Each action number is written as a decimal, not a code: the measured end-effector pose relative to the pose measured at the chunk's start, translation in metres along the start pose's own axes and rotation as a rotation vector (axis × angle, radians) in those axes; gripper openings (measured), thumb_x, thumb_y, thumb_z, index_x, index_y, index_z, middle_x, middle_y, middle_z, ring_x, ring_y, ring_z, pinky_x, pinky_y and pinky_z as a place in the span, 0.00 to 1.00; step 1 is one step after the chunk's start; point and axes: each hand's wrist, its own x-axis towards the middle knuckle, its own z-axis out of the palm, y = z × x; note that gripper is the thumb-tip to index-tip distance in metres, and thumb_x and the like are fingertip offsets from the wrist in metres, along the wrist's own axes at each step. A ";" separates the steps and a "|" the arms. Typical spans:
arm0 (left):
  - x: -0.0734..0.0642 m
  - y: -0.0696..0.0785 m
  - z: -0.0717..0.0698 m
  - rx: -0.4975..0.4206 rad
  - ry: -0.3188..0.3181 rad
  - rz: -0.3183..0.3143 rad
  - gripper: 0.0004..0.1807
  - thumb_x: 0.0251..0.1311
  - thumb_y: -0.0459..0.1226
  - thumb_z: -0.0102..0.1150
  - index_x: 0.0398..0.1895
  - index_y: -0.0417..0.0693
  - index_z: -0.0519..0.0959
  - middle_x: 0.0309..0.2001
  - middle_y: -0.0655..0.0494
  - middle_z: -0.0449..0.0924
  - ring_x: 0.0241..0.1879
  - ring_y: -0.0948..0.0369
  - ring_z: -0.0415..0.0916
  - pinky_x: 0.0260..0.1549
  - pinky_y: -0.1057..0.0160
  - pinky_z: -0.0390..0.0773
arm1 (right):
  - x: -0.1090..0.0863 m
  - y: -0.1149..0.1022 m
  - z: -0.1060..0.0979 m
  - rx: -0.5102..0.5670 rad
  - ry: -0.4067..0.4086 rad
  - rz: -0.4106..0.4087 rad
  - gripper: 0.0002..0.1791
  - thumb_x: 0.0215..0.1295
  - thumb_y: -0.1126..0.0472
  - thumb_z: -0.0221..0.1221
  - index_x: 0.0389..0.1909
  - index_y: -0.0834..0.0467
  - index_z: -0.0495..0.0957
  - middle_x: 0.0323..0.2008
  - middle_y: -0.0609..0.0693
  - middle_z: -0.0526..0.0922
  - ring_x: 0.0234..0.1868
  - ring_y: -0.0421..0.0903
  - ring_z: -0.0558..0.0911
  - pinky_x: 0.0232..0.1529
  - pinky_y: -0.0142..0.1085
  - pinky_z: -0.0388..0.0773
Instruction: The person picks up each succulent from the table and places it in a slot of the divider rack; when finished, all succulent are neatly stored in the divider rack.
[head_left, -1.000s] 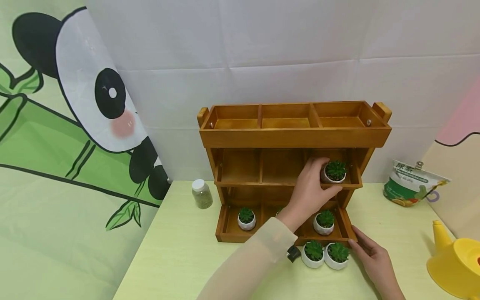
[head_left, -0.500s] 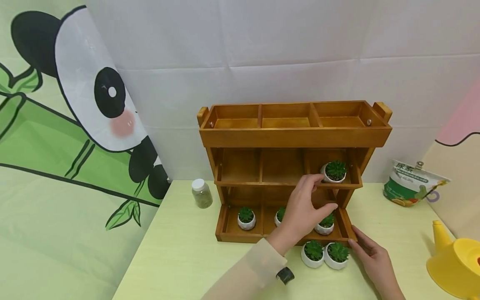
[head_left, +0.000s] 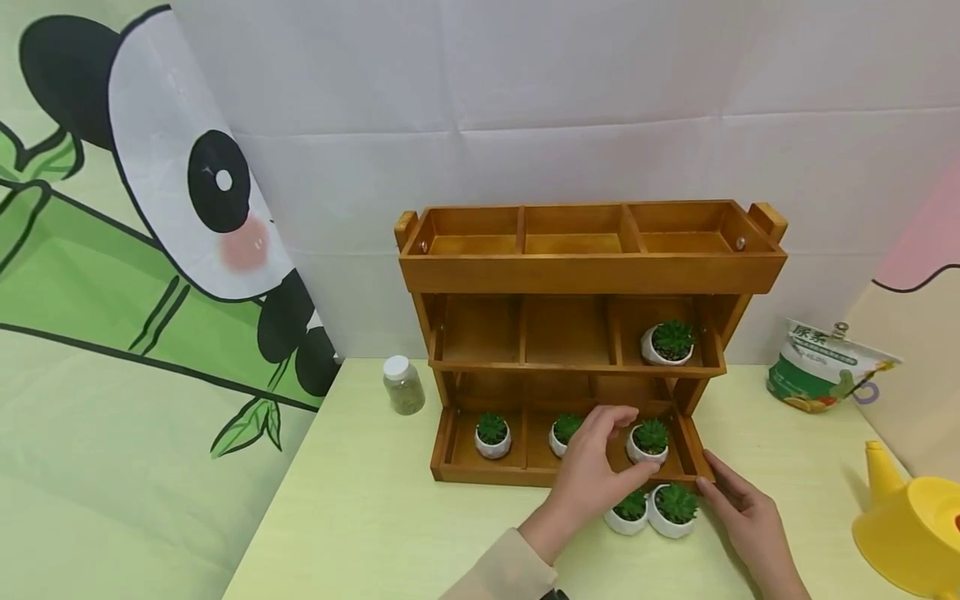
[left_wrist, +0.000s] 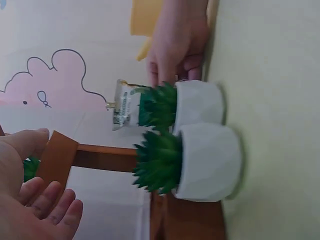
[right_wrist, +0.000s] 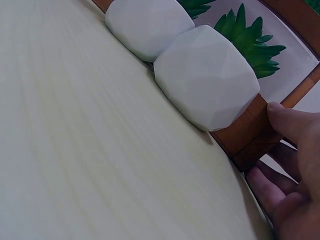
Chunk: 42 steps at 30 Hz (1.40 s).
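My left hand (head_left: 592,471) hovers in front of the bottom tier of a wooden plant shelf (head_left: 592,275), thumb and fingers apart with nothing between them. Just beneath it on the table stand two potted succulents, the left one (head_left: 628,510) partly hidden by the hand and the right one (head_left: 673,510) beside it. Both have white faceted pots, as the left wrist view shows. My right hand (head_left: 746,521) grips the shelf's lower right front corner, thumb (right_wrist: 287,117) on the wood and fingers around the side. Another succulent (head_left: 667,343) sits in the middle tier's right compartment.
The bottom tier holds a left succulent (head_left: 492,437), a middle one (head_left: 564,432) and a right one (head_left: 647,442). Left of the shelf stands a white-capped jar (head_left: 404,387). To the right are a clipped pouch (head_left: 825,367) and a yellow watering can (head_left: 907,529).
My left hand has let go of the succulent in the middle tier's right compartment and moved down toward the two pots on the table. The right hand has stayed at the shelf corner.
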 end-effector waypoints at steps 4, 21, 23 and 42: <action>-0.012 -0.011 0.009 -0.017 -0.017 -0.084 0.32 0.61 0.42 0.77 0.66 0.55 0.74 0.59 0.63 0.77 0.59 0.62 0.76 0.59 0.60 0.79 | 0.000 0.000 -0.001 -0.008 0.005 0.004 0.32 0.77 0.45 0.59 0.76 0.55 0.71 0.68 0.62 0.74 0.54 0.19 0.69 0.45 0.13 0.71; -0.053 -0.048 0.024 0.000 0.011 -0.286 0.29 0.56 0.49 0.79 0.57 0.48 0.82 0.49 0.67 0.80 0.48 0.67 0.77 0.49 0.64 0.81 | 0.000 -0.003 0.000 0.000 -0.001 0.011 0.32 0.78 0.46 0.59 0.76 0.55 0.70 0.68 0.63 0.74 0.52 0.16 0.68 0.45 0.13 0.71; -0.056 -0.050 0.024 0.022 0.014 -0.276 0.28 0.56 0.50 0.80 0.56 0.48 0.83 0.49 0.67 0.81 0.48 0.66 0.78 0.48 0.65 0.81 | 0.000 -0.003 0.000 -0.001 -0.004 0.014 0.32 0.78 0.45 0.59 0.76 0.55 0.70 0.68 0.63 0.74 0.52 0.16 0.68 0.45 0.13 0.71; -0.065 -0.053 0.037 0.185 -0.047 -0.305 0.35 0.49 0.52 0.83 0.59 0.47 0.82 0.56 0.61 0.80 0.55 0.61 0.78 0.55 0.58 0.79 | 0.001 -0.001 0.001 0.031 0.002 -0.003 0.31 0.78 0.47 0.59 0.76 0.56 0.71 0.69 0.62 0.73 0.52 0.16 0.68 0.46 0.14 0.72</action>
